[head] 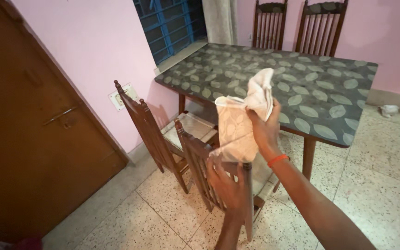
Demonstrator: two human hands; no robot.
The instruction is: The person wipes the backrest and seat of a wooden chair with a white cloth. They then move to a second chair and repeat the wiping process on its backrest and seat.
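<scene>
Holding pale leaf-print cloth (239, 125) crumpled over chair (200, 162): our right hand (265, 127) clenches its top, left hand (228, 183) pinches bottom edge.

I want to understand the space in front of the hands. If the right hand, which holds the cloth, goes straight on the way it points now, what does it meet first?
Probably the table. The right hand points up and away, holding the cloth before the table's near edge. Depth is unclear.
</scene>
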